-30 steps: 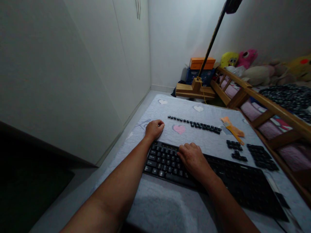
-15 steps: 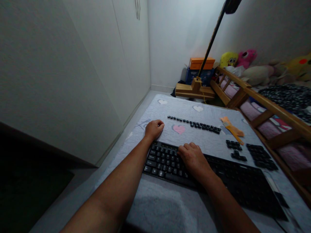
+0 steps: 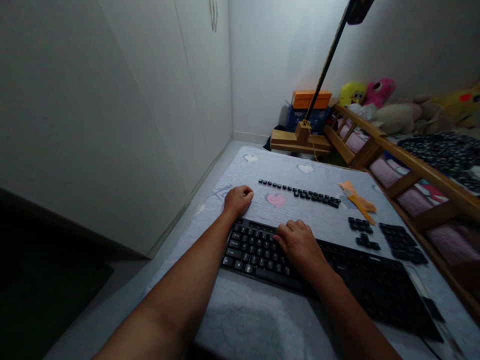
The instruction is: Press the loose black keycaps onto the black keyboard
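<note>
A black keyboard (image 3: 270, 274) lies at an angle across the cloth-covered surface. Its left part carries keys with white letters, while much of the right part looks dark and bare of keycaps. My right hand (image 3: 300, 245) rests on its upper middle, fingers bent and bunched together over the keys; whatever the fingertips hold is hidden. Just beyond the keyboard's top left corner, my left hand (image 3: 238, 201) lies on the cloth, curled with thumb and forefinger together. I cannot see anything inside it. A row of loose black keycaps (image 3: 285, 188) stretches behind the keyboard, doubled toward its right end.
More keycaps sit in groups (image 3: 403, 243) at the right, near an orange-handled tool (image 3: 358, 200). A wooden bed rail (image 3: 412, 175) borders the right side. Behind stand a wooden lamp base (image 3: 300, 140) and an orange box (image 3: 311, 99). A white wardrobe (image 3: 161, 100) rises on the left.
My right hand's fingers have shifted slightly over the keys, with the thumb a little higher. My left hand stays where it was.
</note>
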`<action>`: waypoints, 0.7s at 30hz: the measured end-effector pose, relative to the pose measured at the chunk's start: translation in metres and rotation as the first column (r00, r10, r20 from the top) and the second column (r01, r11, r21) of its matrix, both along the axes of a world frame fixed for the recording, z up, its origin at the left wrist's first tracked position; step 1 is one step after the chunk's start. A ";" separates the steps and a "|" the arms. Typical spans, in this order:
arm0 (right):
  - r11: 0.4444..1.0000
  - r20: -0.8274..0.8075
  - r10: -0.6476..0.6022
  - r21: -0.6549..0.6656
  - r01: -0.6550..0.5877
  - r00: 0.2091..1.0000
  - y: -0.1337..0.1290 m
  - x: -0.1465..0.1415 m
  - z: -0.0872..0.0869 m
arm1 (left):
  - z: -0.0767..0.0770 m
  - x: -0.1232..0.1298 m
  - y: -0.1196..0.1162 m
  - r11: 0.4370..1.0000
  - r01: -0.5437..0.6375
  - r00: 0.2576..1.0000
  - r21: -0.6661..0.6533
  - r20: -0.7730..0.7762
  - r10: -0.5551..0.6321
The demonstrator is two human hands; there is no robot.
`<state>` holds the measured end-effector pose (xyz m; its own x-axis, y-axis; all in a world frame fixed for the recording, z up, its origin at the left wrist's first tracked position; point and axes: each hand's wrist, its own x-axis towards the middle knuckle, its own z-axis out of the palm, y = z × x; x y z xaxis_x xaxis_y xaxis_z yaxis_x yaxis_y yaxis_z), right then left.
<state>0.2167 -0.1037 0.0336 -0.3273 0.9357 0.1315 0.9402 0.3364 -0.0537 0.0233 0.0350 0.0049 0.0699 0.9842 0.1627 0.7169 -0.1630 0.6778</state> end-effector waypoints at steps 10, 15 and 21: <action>1.000 0.030 -0.007 -0.017 0.008 1.000 0.002 -0.002 -0.002 | -0.002 0.000 0.000 1.000 0.003 1.000 0.015 0.010 -0.003; 1.000 0.037 -0.002 -0.017 0.003 0.999 0.000 -0.002 -0.002 | -0.003 0.000 0.001 1.000 -0.001 1.000 0.022 0.011 0.000; 1.000 0.041 -0.008 -0.007 0.008 0.999 -0.001 -0.002 -0.001 | -0.003 0.000 0.001 1.000 0.000 1.000 0.017 0.003 0.000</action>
